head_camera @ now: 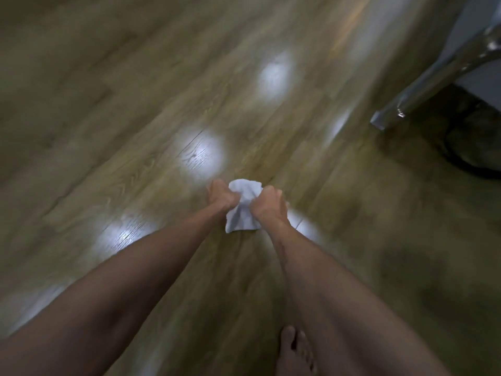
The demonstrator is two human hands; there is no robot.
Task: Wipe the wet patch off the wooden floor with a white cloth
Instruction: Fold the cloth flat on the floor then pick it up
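Right now you're gripping the white cloth (242, 210) bunched between both hands, left hand (221, 198) and right hand (271, 204) level, its long axis hanging toward the wooden floor (135, 104).

Cloth (242, 210) between both hands, above floor (108, 118); chair leg (423, 90) far right.

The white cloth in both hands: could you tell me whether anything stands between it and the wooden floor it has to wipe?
Nothing visible does. The left hand and right hand grip the white cloth over bare wooden floor; the metal chair leg stands well off to the right.
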